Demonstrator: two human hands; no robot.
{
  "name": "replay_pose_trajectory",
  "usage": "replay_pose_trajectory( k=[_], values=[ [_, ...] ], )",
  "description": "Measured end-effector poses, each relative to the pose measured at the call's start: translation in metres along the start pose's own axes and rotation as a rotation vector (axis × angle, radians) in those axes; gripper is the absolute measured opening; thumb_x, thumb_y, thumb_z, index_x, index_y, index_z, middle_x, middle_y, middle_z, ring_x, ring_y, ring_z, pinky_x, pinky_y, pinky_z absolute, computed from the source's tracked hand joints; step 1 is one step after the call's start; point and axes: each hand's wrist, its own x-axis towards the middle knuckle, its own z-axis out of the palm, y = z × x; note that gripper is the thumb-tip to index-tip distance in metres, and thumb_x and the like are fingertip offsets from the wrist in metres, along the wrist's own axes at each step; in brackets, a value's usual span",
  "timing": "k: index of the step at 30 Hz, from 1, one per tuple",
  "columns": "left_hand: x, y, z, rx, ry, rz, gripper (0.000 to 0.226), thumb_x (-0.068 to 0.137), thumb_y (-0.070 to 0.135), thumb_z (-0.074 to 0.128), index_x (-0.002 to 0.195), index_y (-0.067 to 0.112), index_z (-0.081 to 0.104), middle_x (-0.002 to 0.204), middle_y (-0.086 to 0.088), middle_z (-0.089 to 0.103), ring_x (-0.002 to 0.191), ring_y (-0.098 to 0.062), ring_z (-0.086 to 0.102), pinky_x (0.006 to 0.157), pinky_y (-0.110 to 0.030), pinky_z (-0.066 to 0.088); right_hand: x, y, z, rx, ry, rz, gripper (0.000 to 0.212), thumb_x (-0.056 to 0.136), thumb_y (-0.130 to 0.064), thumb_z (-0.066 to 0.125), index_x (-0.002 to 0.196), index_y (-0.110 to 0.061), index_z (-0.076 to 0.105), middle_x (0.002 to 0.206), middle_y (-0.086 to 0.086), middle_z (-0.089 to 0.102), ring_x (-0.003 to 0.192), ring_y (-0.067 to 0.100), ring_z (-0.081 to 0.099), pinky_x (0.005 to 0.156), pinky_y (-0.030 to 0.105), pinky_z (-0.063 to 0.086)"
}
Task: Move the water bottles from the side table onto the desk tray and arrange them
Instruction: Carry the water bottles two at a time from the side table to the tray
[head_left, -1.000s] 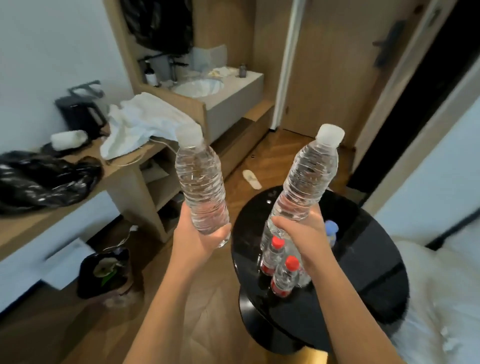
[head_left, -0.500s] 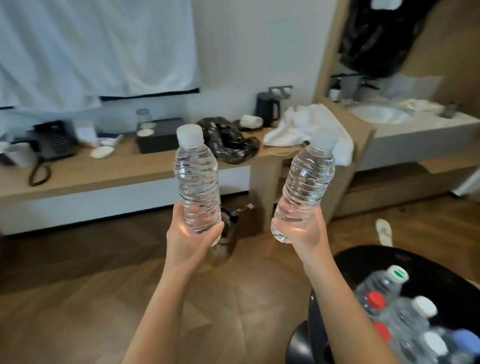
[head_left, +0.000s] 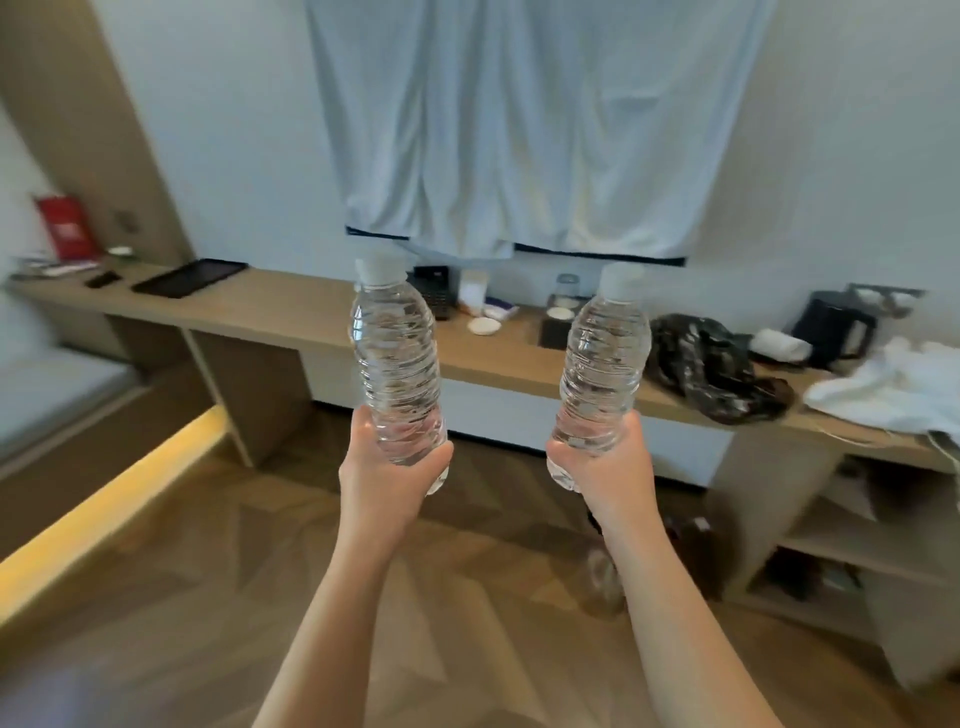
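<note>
My left hand (head_left: 387, 480) grips the lower part of a clear water bottle (head_left: 396, 358) with a white cap, held upright in front of me. My right hand (head_left: 605, 475) grips the base of a second clear water bottle (head_left: 605, 358), also white-capped and leaning slightly right. Both bottles hang in the air over the wooden floor, short of the long wooden desk (head_left: 291, 317). A flat black tray (head_left: 189, 277) lies on the desk's far left part, well left of my left hand. The side table is out of view.
On the desk stand a black phone (head_left: 435, 291), small white dishes (head_left: 484, 326), a dark box (head_left: 553, 332), a crumpled black bag (head_left: 711, 371), a black kettle (head_left: 836, 327) and white towels (head_left: 893, 387). A pale cloth (head_left: 519, 130) hangs on the wall. A lit bed edge (head_left: 104, 499) runs at left.
My view has swung left, away from the black side table and its bottles, along the desk; the tray has come into sight. Both hands still hold their bottles upright.
</note>
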Motion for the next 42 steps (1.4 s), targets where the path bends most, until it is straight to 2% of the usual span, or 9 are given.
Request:
replay_pose_trajectory(
  k=[6,10,13,16,21,26,35,38,42],
  values=[
    [0.016,0.000,-0.072,0.080,0.196,0.036,0.058,0.065,0.036,0.083,0.100,0.061,0.044,0.094,0.037,0.061,0.085,0.013,0.060,0.068,-0.018,0.046,-0.003,-0.029,0.079,0.040,-0.184,-0.100,0.062,0.069,-0.024,0.085,0.118,-0.034,0.050,0.100,-0.014,0.065,0.090,0.005,0.064,0.068,0.019,0.049],
    [0.021,0.001,-0.101,0.135,0.337,0.049,0.059,0.066,0.031,0.083,0.112,0.042,0.049,0.093,0.023,0.066,0.084,0.006,0.063,0.064,-0.013,0.044,-0.001,-0.049,0.115,0.097,-0.318,-0.149,0.057,0.067,-0.023,0.084,0.116,-0.027,0.056,0.100,-0.006,0.069,0.092,0.012,0.067,0.082,0.037,0.058],
    [0.025,0.006,-0.110,0.147,0.409,0.032,0.066,0.068,0.028,0.083,0.124,0.033,0.048,0.100,0.016,0.065,0.086,0.000,0.065,0.065,-0.012,0.044,0.005,-0.063,0.133,0.131,-0.387,-0.169,0.056,0.067,-0.023,0.084,0.117,-0.029,0.058,0.100,-0.009,0.070,0.092,0.010,0.067,0.086,0.039,0.057],
    [0.031,0.014,-0.115,0.176,0.480,0.026,0.066,0.069,0.027,0.084,0.123,0.034,0.047,0.095,0.019,0.062,0.081,0.010,0.060,0.060,-0.009,0.040,0.012,-0.076,0.143,0.152,-0.448,-0.198,0.058,0.068,-0.026,0.084,0.119,-0.032,0.056,0.102,-0.012,0.070,0.094,0.008,0.067,0.085,0.034,0.055],
    [0.042,0.027,-0.121,0.182,0.581,-0.007,0.072,0.069,0.028,0.084,0.128,0.029,0.044,0.096,0.015,0.058,0.081,0.003,0.055,0.059,-0.015,0.038,0.021,-0.096,0.151,0.145,-0.478,-0.290,0.062,0.069,-0.030,0.084,0.122,-0.036,0.052,0.102,-0.018,0.067,0.090,-0.005,0.063,0.075,0.016,0.048],
    [0.044,0.032,-0.123,0.197,0.621,-0.015,0.073,0.069,0.029,0.085,0.130,0.026,0.044,0.090,0.018,0.052,0.077,0.007,0.049,0.059,-0.013,0.035,0.030,-0.105,0.154,0.160,-0.525,-0.300,0.055,0.070,-0.029,0.085,0.114,-0.039,0.053,0.100,-0.017,0.068,0.088,-0.007,0.064,0.075,0.017,0.049],
    [0.050,0.040,-0.132,0.159,0.630,0.013,0.071,0.069,0.031,0.085,0.128,0.029,0.044,0.089,0.024,0.050,0.079,0.007,0.049,0.059,-0.013,0.035,0.031,-0.112,0.166,0.149,-0.545,-0.313,0.064,0.071,-0.028,0.085,0.126,-0.031,0.052,0.108,-0.012,0.067,0.097,0.003,0.065,0.081,0.023,0.052],
    [0.054,0.043,-0.144,0.153,0.625,0.013,0.072,0.069,0.034,0.084,0.128,0.029,0.044,0.092,0.020,0.053,0.081,0.002,0.054,0.061,-0.016,0.037,0.027,-0.115,0.172,0.139,-0.545,-0.324,0.066,0.071,-0.027,0.085,0.127,-0.029,0.052,0.109,-0.010,0.067,0.099,0.005,0.065,0.088,0.028,0.054],
    [0.059,0.040,-0.161,0.146,0.618,0.020,0.074,0.069,0.036,0.084,0.130,0.030,0.043,0.100,0.012,0.055,0.091,-0.011,0.056,0.064,-0.020,0.039,0.021,-0.118,0.183,0.133,-0.530,-0.336,0.067,0.071,-0.027,0.085,0.129,-0.028,0.051,0.111,-0.010,0.067,0.100,0.004,0.064,0.088,0.026,0.053]
  ],
)
